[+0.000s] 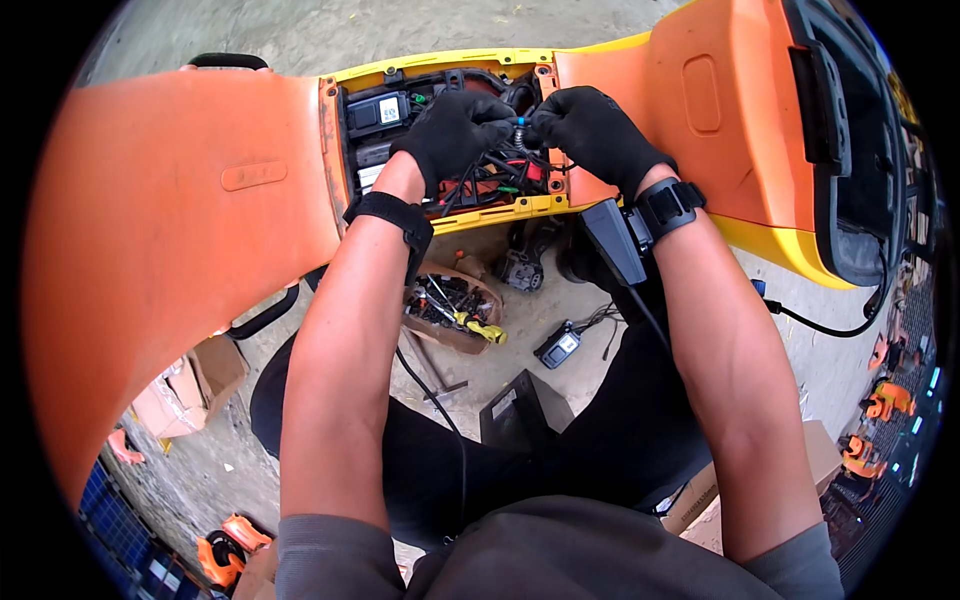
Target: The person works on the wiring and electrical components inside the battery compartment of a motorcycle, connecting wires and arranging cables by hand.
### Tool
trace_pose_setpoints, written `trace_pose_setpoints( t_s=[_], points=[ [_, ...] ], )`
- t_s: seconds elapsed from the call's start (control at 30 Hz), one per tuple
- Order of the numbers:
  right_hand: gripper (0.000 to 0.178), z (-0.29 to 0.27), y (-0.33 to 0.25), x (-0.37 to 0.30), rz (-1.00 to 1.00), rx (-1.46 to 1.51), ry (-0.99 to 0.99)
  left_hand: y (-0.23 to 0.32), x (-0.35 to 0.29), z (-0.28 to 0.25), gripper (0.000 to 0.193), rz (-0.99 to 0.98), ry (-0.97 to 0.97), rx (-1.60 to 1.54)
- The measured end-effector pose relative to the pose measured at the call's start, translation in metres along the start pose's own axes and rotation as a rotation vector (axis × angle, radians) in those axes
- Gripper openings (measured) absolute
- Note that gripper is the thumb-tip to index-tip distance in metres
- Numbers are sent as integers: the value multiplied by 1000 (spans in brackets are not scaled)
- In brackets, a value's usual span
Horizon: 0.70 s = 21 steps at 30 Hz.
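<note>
My left hand [455,135] and my right hand [590,130], both in black gloves, meet over the open compartment of an orange and yellow scooter-like body [490,215]. Their fingertips are pinched close together around a wire with a small blue piece [520,122] on it. The gloves hide much of this wire. Below the fingers lies a tangle of black cables [490,172] with red and green parts. A black controller box [378,113] with a white label sits in the compartment's left end, beside my left hand.
Between my legs on the concrete floor are a box of small parts [460,340] with a yellow-handled screwdriver [480,326], a cabled black module [560,345] and a dark box [525,412]. Cartons [205,385] stand at left. A black cable [825,328] hangs at right.
</note>
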State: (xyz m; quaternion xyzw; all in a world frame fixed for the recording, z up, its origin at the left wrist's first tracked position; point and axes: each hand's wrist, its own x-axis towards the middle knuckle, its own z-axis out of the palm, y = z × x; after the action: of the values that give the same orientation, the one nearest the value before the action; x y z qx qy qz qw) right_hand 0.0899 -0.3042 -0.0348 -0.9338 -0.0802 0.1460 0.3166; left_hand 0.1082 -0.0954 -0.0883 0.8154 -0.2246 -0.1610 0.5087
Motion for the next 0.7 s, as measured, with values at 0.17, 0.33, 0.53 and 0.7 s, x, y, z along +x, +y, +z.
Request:
trace_pose_setpoints(
  t_s=[0.17,0.33,0.53,0.7],
  points=[
    [24,3,2,2,-1,28,-16,-1,-2,0,23,-112,-41,-138],
    [26,4,2,1,17,48,-56,-2,-3,0,22,-125,-53,-117],
    [27,5,9,-1,17,88,-112,-3,-5,2,19,-27,-41,-45],
    [27,6,5,-4,-33,87,-113,-6,-9,0,19,-130,-88,-191]
  ],
)
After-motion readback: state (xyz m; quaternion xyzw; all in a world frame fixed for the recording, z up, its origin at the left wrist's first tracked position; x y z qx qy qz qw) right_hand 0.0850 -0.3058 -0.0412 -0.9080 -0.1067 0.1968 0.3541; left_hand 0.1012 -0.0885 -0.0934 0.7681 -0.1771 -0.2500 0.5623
